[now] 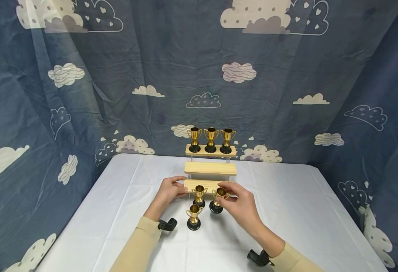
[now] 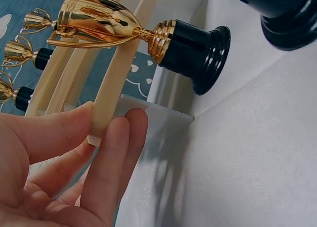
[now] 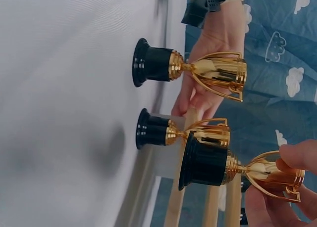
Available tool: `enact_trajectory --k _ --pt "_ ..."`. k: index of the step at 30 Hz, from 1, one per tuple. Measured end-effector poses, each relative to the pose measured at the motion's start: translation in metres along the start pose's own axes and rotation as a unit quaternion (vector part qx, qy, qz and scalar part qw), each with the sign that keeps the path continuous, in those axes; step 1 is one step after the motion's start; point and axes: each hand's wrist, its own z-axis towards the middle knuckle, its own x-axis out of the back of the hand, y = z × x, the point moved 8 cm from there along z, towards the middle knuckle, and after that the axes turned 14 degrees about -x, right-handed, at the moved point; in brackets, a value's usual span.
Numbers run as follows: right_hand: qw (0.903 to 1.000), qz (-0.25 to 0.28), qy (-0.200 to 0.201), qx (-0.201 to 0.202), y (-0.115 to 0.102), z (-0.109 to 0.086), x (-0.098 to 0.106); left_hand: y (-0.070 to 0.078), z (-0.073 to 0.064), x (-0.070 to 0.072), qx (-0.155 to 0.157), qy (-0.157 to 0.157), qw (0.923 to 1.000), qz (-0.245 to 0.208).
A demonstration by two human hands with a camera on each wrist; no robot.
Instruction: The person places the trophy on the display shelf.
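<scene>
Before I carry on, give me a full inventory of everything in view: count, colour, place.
Three-tier stand: 1, pale wood, toward the tablecloth's far side
Shelved trophies: 3, gold with black bases, on the top shelf
Standing trophies: 2, gold with black bases, before the stand
Held trophy: 1, gold with black base, in the right hand
Tablecloth: 1, white, under the stand
Cloud-print fabric: pieces unclear, dark blue, behind and beside
Wrist cameras: 2, black, one per wrist
Sleeves: 2, beige, on the forearms
Left hand: 1, bare, pinching the lowest shelf
Right hand: 1, bare, pinching its trophy

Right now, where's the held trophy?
Head view: the held trophy is in the right hand, in front of the lowest shelf, right of two tabletop trophies.
</scene>
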Motion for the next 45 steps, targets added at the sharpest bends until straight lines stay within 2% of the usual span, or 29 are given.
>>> enact_trajectory --k 4,13,20,27,35,45 --pt "0.9999 -0.001 0.002 0.010 -0.003 0.002 0.002 0.001 -0.001 0.000 -0.002 -0.003 1.0000 -0.006" --pt "0.9997 0.008 0.007 0.020 -0.009 0.006 0.005 0.003 -0.003 0.000 0.001 -0.001 0.9999 0.011" --pt "0.9995 0.015 0.002 0.028 -0.012 0.010 0.005 0.003 -0.003 -0.001 -0.015 -0.002 0.9998 0.016" --pt "0.9996 0.015 0.006 0.022 -0.015 0.013 0.008 0.004 -0.004 -0.001 -0.009 0.001 0.9999 0.010" --pt "0.9993 0.010 0.015 0.034 -0.021 0.019 0.010 0.005 -0.002 -0.003 -0.010 0.001 0.9999 0.013" --pt "0.9994 0.021 0.015 0.024 -0.028 0.025 0.004 0.005 -0.004 0.000 0.004 0.006 0.9997 0.024"
